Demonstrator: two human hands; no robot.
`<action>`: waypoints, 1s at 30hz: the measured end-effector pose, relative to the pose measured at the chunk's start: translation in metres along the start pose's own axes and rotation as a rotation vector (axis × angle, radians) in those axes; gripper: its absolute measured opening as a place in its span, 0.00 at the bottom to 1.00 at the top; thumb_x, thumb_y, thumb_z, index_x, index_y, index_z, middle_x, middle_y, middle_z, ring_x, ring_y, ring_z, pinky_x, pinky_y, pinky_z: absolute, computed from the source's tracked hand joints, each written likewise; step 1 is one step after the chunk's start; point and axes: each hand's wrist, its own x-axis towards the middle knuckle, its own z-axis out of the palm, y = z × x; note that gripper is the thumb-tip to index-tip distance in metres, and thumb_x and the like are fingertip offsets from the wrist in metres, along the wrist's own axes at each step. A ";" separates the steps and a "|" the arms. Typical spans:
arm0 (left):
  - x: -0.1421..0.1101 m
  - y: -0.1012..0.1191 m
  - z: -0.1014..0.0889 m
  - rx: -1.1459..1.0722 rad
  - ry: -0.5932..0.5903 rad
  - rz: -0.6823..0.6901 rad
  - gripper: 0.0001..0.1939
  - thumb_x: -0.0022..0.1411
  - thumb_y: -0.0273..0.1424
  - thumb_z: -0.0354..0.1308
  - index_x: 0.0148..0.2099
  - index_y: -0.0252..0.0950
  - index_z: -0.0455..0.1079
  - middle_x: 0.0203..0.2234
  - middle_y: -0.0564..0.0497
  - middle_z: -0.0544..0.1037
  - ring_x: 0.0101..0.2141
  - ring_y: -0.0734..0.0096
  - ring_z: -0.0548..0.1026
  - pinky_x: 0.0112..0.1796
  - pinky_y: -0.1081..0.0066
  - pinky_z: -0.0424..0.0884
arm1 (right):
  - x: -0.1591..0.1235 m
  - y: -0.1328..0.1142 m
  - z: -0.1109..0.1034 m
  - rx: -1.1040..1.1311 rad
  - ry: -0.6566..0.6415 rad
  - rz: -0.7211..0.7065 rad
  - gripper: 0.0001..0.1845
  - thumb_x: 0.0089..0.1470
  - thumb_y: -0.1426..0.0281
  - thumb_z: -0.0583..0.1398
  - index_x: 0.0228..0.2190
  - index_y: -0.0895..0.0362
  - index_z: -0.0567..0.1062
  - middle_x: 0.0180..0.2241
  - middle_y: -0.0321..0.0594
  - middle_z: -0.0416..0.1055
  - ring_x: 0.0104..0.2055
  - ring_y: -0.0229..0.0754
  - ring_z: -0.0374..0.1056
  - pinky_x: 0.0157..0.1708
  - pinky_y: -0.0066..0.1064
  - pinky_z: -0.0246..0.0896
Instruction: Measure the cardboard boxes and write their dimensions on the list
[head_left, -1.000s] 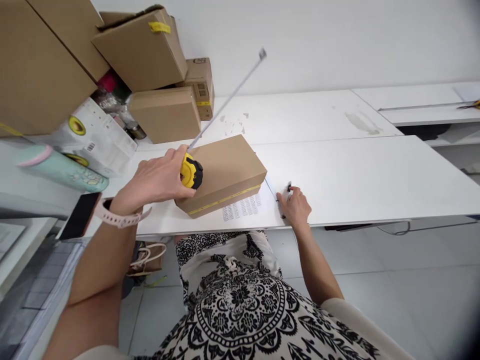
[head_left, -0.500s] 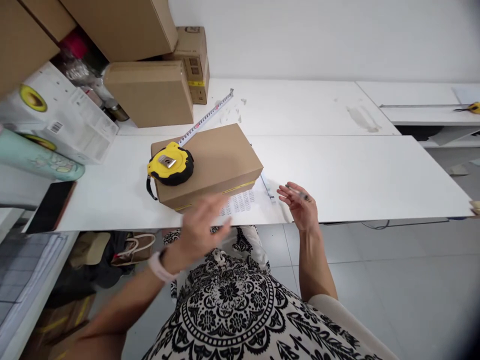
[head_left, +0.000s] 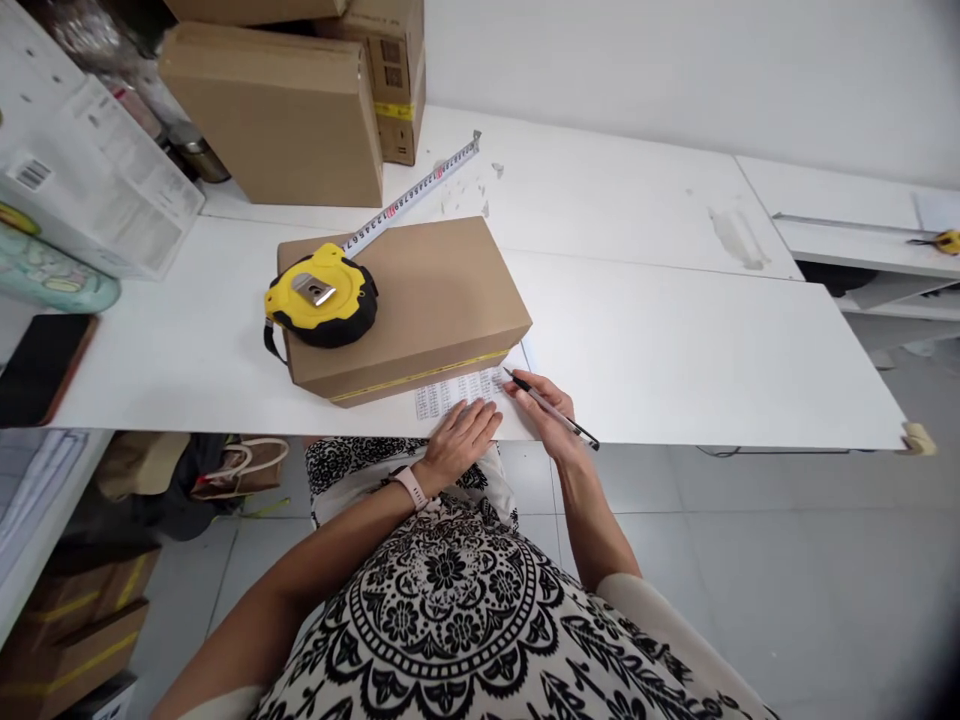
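Observation:
My right hand (head_left: 551, 412) grips a pen (head_left: 555, 412), its tip at the right side of a sheet of paper (head_left: 444, 397) covered in rows of small writing. On the sheet's front edge my left hand (head_left: 461, 440) lies flat with fingers stretched out. The sheet lies partly under a brown cardboard box (head_left: 435, 300) with yellow tape along its near side. A yellow and black tape measure (head_left: 326, 295) rests on the box's left end. Its blade, pulled out and marked with numbers, reaches past the box's back edge over the table.
Several cardboard boxes (head_left: 277, 120) are stacked at the back left beside a white carton (head_left: 90, 150). A dark phone-like slab (head_left: 49, 365) and a mint-green bottle (head_left: 67, 275) lie at the left. A second tape measure (head_left: 946, 241) sits far right on the white table (head_left: 675, 350).
My left hand has come down flat on the sheet. My right hand has moved left to the paper, with the pen now plainly visible. The view has shifted; the box and tape measure stay together.

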 end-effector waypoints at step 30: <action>-0.002 0.001 0.000 -0.048 0.009 0.005 0.25 0.74 0.30 0.54 0.70 0.35 0.63 0.64 0.40 0.70 0.64 0.56 0.70 0.63 0.58 0.66 | 0.013 0.011 0.019 -0.427 0.085 -0.201 0.17 0.58 0.59 0.61 0.24 0.50 0.61 0.17 0.27 0.56 0.20 0.36 0.54 0.22 0.29 0.51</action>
